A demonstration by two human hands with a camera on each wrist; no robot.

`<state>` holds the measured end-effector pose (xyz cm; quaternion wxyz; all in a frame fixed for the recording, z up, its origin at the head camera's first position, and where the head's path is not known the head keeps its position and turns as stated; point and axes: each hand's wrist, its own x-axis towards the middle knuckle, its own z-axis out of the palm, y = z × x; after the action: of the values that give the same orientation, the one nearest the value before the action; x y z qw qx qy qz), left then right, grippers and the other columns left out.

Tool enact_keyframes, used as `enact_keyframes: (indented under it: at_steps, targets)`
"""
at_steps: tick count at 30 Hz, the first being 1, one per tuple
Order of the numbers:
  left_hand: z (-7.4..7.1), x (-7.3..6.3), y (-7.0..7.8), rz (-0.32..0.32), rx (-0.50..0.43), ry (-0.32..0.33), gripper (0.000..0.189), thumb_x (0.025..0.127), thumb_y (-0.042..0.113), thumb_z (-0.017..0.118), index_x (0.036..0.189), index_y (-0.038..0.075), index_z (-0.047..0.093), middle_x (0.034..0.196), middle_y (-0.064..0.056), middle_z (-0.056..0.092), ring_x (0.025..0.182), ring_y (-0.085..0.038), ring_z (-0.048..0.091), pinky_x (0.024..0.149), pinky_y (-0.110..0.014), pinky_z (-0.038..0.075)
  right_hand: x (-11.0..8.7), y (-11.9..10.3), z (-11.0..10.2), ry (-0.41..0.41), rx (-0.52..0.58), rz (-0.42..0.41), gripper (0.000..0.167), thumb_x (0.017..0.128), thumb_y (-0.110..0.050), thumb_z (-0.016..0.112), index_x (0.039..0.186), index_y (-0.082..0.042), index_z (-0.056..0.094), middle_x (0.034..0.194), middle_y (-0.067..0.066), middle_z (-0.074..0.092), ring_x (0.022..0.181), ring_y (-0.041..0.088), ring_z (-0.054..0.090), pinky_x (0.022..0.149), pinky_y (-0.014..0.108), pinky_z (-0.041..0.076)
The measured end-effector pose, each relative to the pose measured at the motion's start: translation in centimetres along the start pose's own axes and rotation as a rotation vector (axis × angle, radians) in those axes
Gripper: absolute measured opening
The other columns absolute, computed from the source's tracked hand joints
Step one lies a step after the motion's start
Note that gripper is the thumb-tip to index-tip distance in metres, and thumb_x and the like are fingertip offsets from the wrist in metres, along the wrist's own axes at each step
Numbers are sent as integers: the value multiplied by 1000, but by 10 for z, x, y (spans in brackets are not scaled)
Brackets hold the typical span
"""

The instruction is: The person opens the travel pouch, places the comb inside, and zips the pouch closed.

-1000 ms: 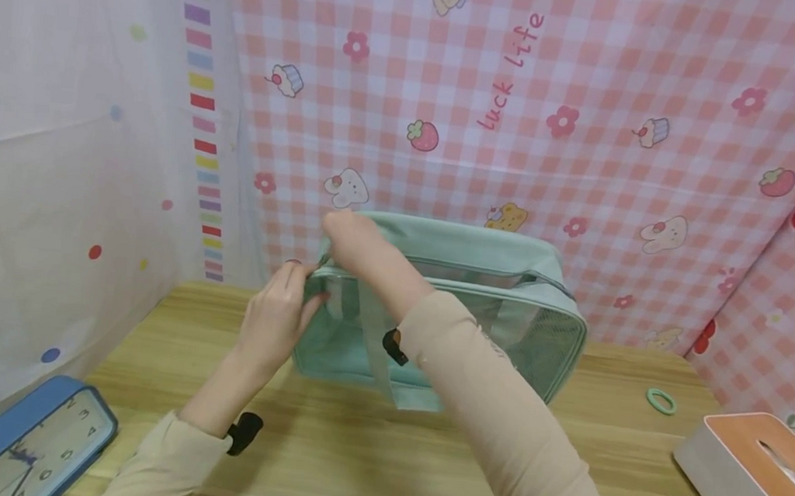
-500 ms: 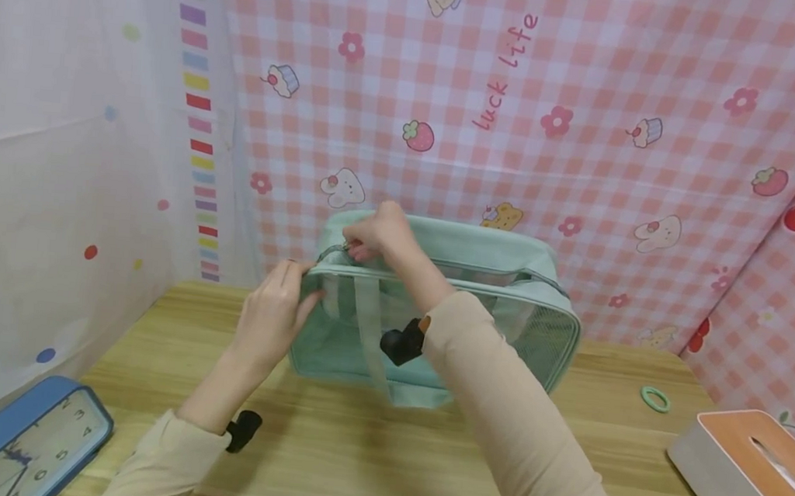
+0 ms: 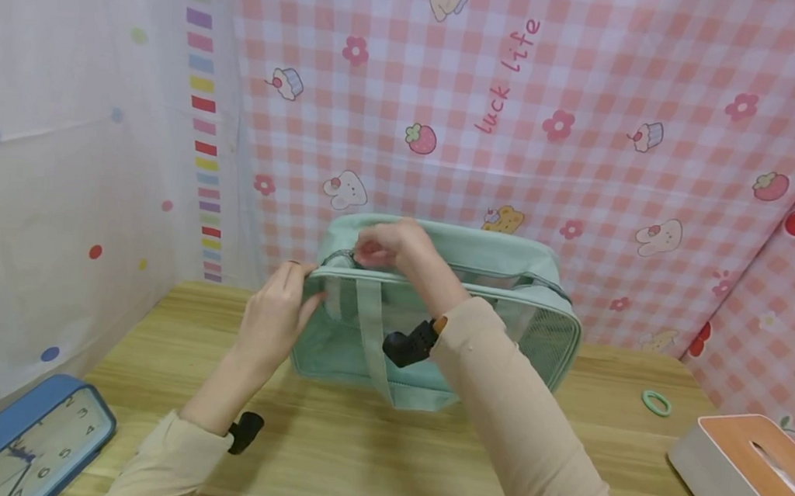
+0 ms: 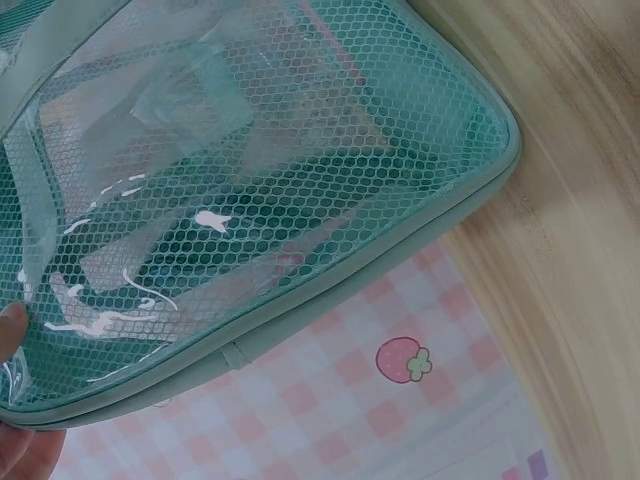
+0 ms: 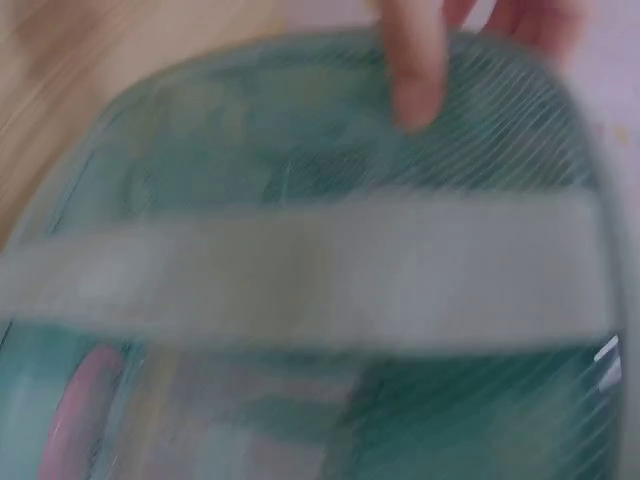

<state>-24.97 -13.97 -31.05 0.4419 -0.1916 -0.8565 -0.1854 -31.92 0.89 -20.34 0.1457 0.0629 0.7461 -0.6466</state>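
Note:
A mint-green bag (image 3: 334, 336) with clear and mesh panels stands upright on the wooden table. My left hand (image 3: 275, 312) grips its upper left corner, thumb (image 4: 10, 330) on the front panel and fingers behind the rim. My right hand (image 3: 397, 248) bends over the bag's top near the left end, its fingertips pinching the zipper pull, which they mostly hide. Right of that hand the zipper (image 3: 542, 281) gapes apart. A pale strap handle (image 3: 371, 332) hangs down the front. Through the left wrist view's mesh, clear plastic packaging (image 4: 190, 110) shows inside the bag.
A blue clock (image 3: 39, 438) lies at the front left. On the right are a green ring (image 3: 656, 403) and a white tissue box (image 3: 716, 475) with an orange top. A pink checked cloth (image 3: 474, 168) hangs close behind the bag.
My right hand has shifted rightward from the bag's left corner along the zipper, then dipped slightly. The left hand keeps its hold on the corner.

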Motion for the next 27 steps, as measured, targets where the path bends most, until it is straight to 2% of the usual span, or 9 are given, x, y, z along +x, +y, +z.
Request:
enact_keyframes:
  at_steps: [4, 6, 9, 13, 19, 24, 26, 27]
  targets:
    - [1, -2, 0, 32, 20, 35, 37, 72, 11, 76, 100, -7, 59, 87, -16, 60, 78, -29, 63, 63, -37, 57, -7, -8, 8, 12, 94, -23, 85, 76, 11, 58, 145, -4, 11, 66, 10, 59, 49, 15, 59, 61, 22, 58]
    - [1, -3, -1, 51, 31, 60, 37, 72, 12, 76, 99, -7, 59, 86, -16, 60, 78, -29, 63, 62, -36, 57, -9, -10, 11, 15, 121, -21, 85, 76, 11, 58, 145, -5, 10, 66, 10, 59, 48, 14, 59, 59, 21, 57]
    - [2, -5, -1, 69, 41, 89, 37, 72, 12, 76, 99, -7, 59, 86, -17, 59, 77, -29, 63, 60, -37, 57, -7, -9, 9, 7, 135, -7, 65, 78, 9, 58, 138, 2, 31, 65, 10, 59, 47, 13, 59, 52, 18, 55]
    - [2, -7, -1, 71, 54, 106, 36, 71, 12, 76, 97, -7, 59, 86, -17, 60, 77, -29, 63, 60, -37, 57, -3, -5, 2, -22, 139, 0, 38, 80, 8, 57, 118, 6, 54, 65, 9, 58, 47, 12, 59, 48, 16, 53]
    - [4, -8, 3, 99, 67, 108, 37, 71, 11, 77, 98, -7, 58, 88, -16, 60, 76, -28, 63, 60, -34, 57, -3, -5, -2, -22, 167, 4, 35, 81, 6, 58, 116, 6, 54, 63, 9, 58, 48, 13, 60, 48, 17, 53]
    - [6, -8, 4, 89, 54, 132, 37, 70, 12, 77, 97, -6, 59, 84, -15, 60, 72, -27, 62, 54, -33, 56, -5, -5, -7, -15, 137, 4, 34, 80, 7, 58, 113, 8, 56, 62, 9, 59, 48, 13, 60, 48, 17, 53]
    - [6, -8, 4, 84, 46, 138, 37, 69, 12, 78, 96, -6, 59, 83, -15, 59, 71, -27, 62, 53, -33, 55, -6, -4, -10, -23, 118, 9, 36, 79, 8, 58, 115, 7, 54, 64, 9, 58, 49, 12, 60, 49, 16, 54]
    - [6, -9, 4, 85, 44, 139, 37, 69, 12, 78, 96, -6, 60, 82, -15, 59, 71, -27, 62, 54, -34, 56, -7, -3, -12, -31, 111, 12, 47, 79, 9, 58, 124, 6, 47, 66, 9, 58, 49, 13, 60, 50, 16, 54]
